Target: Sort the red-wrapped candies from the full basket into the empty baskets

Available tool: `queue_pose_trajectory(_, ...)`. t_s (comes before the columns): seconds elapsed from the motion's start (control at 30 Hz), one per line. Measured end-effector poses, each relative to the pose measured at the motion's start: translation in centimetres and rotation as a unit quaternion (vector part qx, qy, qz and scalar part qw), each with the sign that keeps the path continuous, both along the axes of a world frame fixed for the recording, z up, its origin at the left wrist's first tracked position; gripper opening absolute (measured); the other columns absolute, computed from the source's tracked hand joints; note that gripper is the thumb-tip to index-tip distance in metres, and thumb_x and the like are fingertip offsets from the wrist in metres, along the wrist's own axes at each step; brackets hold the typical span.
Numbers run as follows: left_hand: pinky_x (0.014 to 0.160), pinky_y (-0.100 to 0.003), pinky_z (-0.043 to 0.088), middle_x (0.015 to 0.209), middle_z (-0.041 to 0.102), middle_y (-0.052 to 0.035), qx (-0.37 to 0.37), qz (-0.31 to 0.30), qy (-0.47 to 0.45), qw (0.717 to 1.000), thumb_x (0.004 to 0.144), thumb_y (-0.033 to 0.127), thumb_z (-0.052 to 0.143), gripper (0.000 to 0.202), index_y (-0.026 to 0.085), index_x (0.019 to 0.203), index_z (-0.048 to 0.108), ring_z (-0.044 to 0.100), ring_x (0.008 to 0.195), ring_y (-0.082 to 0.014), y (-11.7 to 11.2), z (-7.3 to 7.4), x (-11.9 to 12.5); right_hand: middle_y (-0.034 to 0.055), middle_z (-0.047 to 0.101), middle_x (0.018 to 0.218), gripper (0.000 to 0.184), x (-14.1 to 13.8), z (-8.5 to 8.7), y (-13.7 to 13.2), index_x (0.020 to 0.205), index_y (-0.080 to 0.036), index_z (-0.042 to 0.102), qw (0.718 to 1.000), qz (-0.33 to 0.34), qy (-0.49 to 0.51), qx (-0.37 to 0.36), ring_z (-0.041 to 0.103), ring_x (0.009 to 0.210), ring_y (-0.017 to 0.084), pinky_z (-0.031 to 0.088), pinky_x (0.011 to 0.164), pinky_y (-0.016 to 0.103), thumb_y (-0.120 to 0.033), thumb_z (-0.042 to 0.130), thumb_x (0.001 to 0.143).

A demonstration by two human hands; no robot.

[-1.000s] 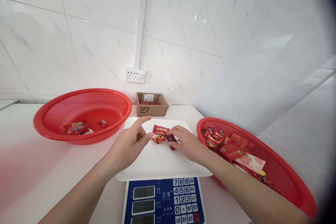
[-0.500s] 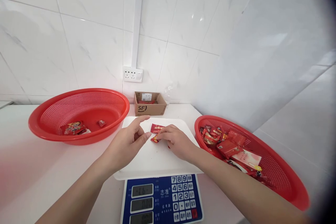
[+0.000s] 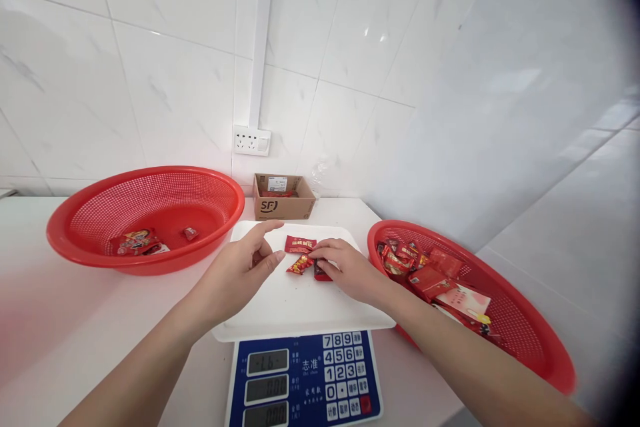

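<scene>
A white weighing tray carries a few small wrapped snacks. At the back of the group is a red packet with pale lettering, and a red-and-gold twist-wrapped candy lies in front of it. My right hand is over the right side of the group. Its fingers are slightly curled and a little apart, by the candy's right end and above a dark red packet that they partly cover. On the left, my left hand hovers with index finger and thumb apart, holding nothing.
A blue scale panel with keys and displays is at the front. The left red basket holds a few packets; the right red basket holds many more. A small cardboard box stands behind the tray, near the tiled wall.
My right hand has shifted slightly right and let go of the red-and-gold candy, which now shows whole. More of the dark red packet is visible. My left hand stays nearly still.
</scene>
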State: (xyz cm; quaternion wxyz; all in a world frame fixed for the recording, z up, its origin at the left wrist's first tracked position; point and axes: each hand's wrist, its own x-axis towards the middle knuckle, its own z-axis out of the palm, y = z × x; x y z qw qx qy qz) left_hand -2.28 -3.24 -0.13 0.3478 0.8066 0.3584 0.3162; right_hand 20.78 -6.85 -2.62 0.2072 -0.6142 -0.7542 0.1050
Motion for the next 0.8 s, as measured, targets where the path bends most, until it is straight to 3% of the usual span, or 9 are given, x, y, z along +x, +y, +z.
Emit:
queue_pose_trajectory(0.2, 0.061, -0.027, 0.042, 0.067, 0.053, 0.0031, 0.002, -0.005, 0.009, 1.000, 0.087, 0.045, 0.041, 0.046, 0.026, 0.129, 0.039, 0.051, 0.063, -0.0156, 0.0, -0.1, 0.0, 0.0081, 0.051, 0.123, 0.032, -0.3, 0.2, -0.1, 0.117, -0.023, 0.058, 1.000, -0.011, 0.009, 0.002, 0.044, 0.116, 0.022, 0.036, 0.100, 0.044, -0.022, 0.044, 0.088)
queue_pose_trajectory(0.33, 0.061, -0.028, 0.042, 0.067, 0.053, 0.0030, 0.000, -0.008, 0.011, 1.000, 0.087, 0.044, 0.041, 0.045, 0.025, 0.129, 0.039, 0.051, 0.062, -0.0157, 0.0, -0.2, 0.0, 0.0077, 0.031, 0.143, 0.044, -0.7, 0.3, -0.1, 0.132, -0.026, 0.044, 0.998, -0.023, 0.015, -0.057, 0.029, 0.130, 0.023, 0.028, 0.106, 0.045, -0.039, 0.041, 0.090)
queue_pose_trajectory(0.43, 0.060, -0.027, 0.042, 0.067, 0.054, 0.0032, 0.001, -0.011, 0.012, 1.000, 0.087, 0.043, 0.041, 0.045, 0.027, 0.128, 0.040, 0.051, 0.063, -0.0155, 0.0, -0.3, 0.0, 0.0065, 0.019, 0.148, 0.048, -1.2, -0.1, -0.1, 0.137, -0.025, 0.036, 0.995, -0.009, 0.002, -0.103, 0.016, 0.136, 0.023, 0.022, 0.109, 0.045, -0.042, 0.036, 0.092)
queue_pose_trajectory(0.63, 0.060, -0.026, 0.042, 0.068, 0.054, 0.0034, -0.002, -0.017, 0.019, 1.000, 0.087, 0.043, 0.041, 0.045, 0.028, 0.129, 0.039, 0.052, 0.063, -0.0157, 0.0, -0.2, 0.0, 0.0081, 0.018, 0.149, 0.051, -1.9, -0.6, 0.0, 0.139, -0.019, 0.034, 0.994, 0.026, -0.024, -0.105, 0.010, 0.137, 0.022, 0.018, 0.111, 0.043, -0.042, 0.032, 0.093)
queue_pose_trajectory(0.8, 0.061, -0.026, 0.042, 0.070, 0.056, 0.0036, -0.006, -0.018, 0.030, 0.999, 0.087, 0.041, 0.041, 0.044, 0.029, 0.129, 0.039, 0.052, 0.064, -0.0156, 0.0, 0.1, -0.1, 0.0055, 0.018, 0.149, 0.051, -0.4, 0.5, -0.7, 0.138, -0.020, 0.035, 0.996, 0.001, -0.009, -0.092, 0.009, 0.137, 0.021, 0.017, 0.111, 0.043, -0.043, 0.032, 0.093)
